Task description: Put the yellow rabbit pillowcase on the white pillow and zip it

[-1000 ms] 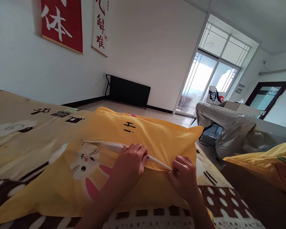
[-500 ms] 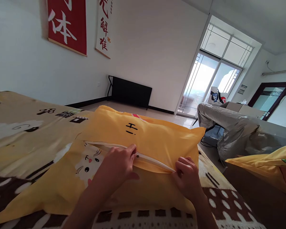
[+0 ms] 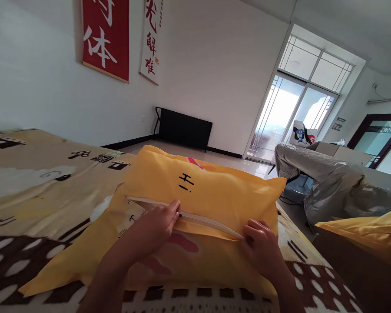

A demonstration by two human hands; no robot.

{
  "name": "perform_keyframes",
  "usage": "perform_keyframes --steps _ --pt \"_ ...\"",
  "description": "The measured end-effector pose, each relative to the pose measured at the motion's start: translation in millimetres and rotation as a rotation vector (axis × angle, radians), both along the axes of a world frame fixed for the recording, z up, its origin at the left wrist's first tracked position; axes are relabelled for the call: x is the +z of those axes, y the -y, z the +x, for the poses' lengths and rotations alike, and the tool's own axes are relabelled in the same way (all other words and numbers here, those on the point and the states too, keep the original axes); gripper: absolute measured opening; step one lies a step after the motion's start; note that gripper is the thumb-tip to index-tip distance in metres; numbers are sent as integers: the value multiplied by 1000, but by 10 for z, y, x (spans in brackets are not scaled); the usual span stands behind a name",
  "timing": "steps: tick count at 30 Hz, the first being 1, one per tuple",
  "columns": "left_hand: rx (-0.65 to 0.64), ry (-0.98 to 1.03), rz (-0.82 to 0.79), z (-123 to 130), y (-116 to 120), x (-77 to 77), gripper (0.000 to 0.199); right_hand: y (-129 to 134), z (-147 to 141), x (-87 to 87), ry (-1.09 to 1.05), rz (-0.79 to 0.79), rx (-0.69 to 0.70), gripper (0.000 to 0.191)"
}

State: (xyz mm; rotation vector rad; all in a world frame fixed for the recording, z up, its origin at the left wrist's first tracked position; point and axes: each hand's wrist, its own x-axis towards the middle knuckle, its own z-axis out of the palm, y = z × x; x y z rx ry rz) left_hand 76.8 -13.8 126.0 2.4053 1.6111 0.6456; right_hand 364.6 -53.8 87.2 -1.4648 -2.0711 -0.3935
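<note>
A yellow pillow (image 3: 215, 191) with a cartoon print lies on the patterned blanket (image 3: 68, 174). A white zipper (image 3: 211, 222) runs across it; its right part is closed and its left part gapes. My left hand (image 3: 161, 221) pinches the zipper pull at the middle of this seam. Near the right end of the zipper, my right hand (image 3: 259, 237) has its fingers curled tight on the pillow fabric.
Another yellow pillow (image 3: 371, 230) is at the right edge, on a brown surface. Behind it stands a table under grey plastic sheeting (image 3: 332, 174) with boxes on top. A black folded panel (image 3: 185, 129) leans by the far wall.
My left hand has slid left along the seam with the zipper pull, and the closed part of the zipper is longer. My right hand keeps its grip. The view has shifted slightly.
</note>
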Motion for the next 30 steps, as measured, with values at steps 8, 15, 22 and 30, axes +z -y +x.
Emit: perform_keyframes --steps 8,15,22,30 --pt "-131 -15 0 -59 134 72 24 211 -599 303 -69 248 178 20" --pt "-145 -7 14 -105 250 61 14 -117 -1502 325 101 104 122 12" --pt "26 -265 78 -34 273 254 17 -246 -1429 22 -146 163 196 19" --pt "17 -148 130 -291 255 185 24 -301 -1603 -22 -236 308 297 21"
